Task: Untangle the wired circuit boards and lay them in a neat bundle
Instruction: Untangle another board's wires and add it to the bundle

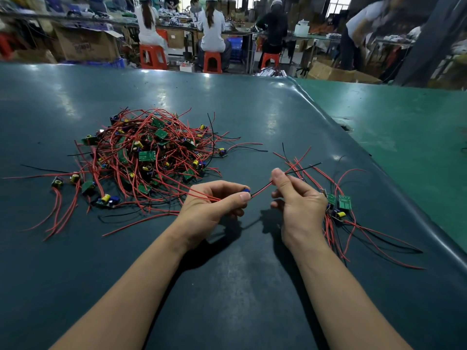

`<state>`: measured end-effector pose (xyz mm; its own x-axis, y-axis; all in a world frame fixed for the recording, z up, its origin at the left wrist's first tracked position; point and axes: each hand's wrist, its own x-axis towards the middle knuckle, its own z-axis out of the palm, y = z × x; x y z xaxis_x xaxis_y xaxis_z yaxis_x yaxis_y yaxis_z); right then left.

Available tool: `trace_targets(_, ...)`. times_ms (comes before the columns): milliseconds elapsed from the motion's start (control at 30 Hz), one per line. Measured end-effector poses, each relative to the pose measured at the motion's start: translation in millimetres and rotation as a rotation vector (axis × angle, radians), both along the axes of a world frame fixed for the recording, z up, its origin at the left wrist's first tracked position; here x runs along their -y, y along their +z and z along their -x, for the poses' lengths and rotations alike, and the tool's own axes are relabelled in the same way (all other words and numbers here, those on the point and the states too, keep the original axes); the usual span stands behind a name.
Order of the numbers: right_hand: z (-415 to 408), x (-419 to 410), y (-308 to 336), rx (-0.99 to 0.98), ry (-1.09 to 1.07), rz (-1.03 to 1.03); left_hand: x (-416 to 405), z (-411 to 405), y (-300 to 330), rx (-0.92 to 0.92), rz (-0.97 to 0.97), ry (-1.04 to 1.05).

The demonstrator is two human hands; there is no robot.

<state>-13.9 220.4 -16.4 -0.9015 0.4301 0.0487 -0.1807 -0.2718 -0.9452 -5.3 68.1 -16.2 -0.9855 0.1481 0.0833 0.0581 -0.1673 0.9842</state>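
Observation:
A tangled heap of small green circuit boards (146, 155) with red and black wires lies on the dark mat (252, 286) at the left. My left hand (214, 205) pinches one board with a blue capacitor (246, 190) between thumb and fingers, its red wires trailing back toward the heap. My right hand (295, 198) pinches that board's red and black lead wires (262, 189) just to the right. A small sorted bundle of boards (338, 203) lies right of my right hand, its wires fanned out toward me and away.
The mat's right edge (394, 198) runs diagonally, with a lighter green table (404, 122) beyond. Loose boards (75, 180) lie at the heap's left fringe. Several people sit on red stools (212, 61) at benches far behind.

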Motion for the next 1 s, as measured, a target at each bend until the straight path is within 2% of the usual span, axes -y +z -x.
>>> trace_targets(233,2,-5,-1,0.047,0.036,0.192,2,1,-2,0.006,-0.033,-0.035)
trace_targets(333,3,-3,-5,0.021,0.029,0.08,3,2,-3,0.033,-0.065,-0.009)
trace_targets(500,4,-1,-13,-0.006,-0.056,-0.147,0,2,-5,0.014,-0.013,0.023)
trace_targets(633,2,1,-14,-0.026,-0.049,-0.196,0,5,-4,0.061,-0.133,0.108)
trace_targets(833,-4,3,-4,-0.056,0.131,-0.073,0,6,-3,0.067,-0.14,0.122)
trace_targets(933,-9,7,-3,0.004,0.318,-0.156,1,5,-3,0.066,-0.119,0.108)
trace_targets(1000,-10,7,-3,0.002,0.357,-0.185,2,5,-4,0.07,-0.089,0.083)
